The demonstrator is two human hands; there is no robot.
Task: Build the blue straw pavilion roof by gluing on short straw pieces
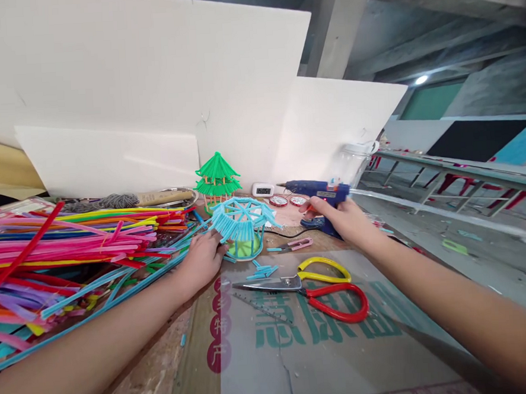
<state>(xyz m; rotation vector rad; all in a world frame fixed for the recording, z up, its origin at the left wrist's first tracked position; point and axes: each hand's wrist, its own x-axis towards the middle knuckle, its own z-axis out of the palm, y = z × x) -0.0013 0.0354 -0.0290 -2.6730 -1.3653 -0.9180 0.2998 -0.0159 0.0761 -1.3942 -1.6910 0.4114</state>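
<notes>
A small pavilion model (242, 219) of light blue pipe cleaners stands on the table, its roof only partly covered on the side facing me. My left hand (204, 255) is closed at the model's left edge, fingertips partly hidden behind the roof strips. In my right hand (335, 216) is a blue hot glue gun (311, 188), gripped by its handle, the nozzle pointing left above the table. Short cut blue pieces (263, 271) lie just in front of the model. Behind it stands a green two-tiered pavilion (218, 179).
Scissors (290, 284) with yellow and red handles lie on a printed plastic sheet (344, 364). Pink thread snips (298, 244) sit beyond them. Colourful pipe cleaners (69, 238) are heaped at left. A small digital clock (262, 189) and a clear jug (352, 162) stand at the back.
</notes>
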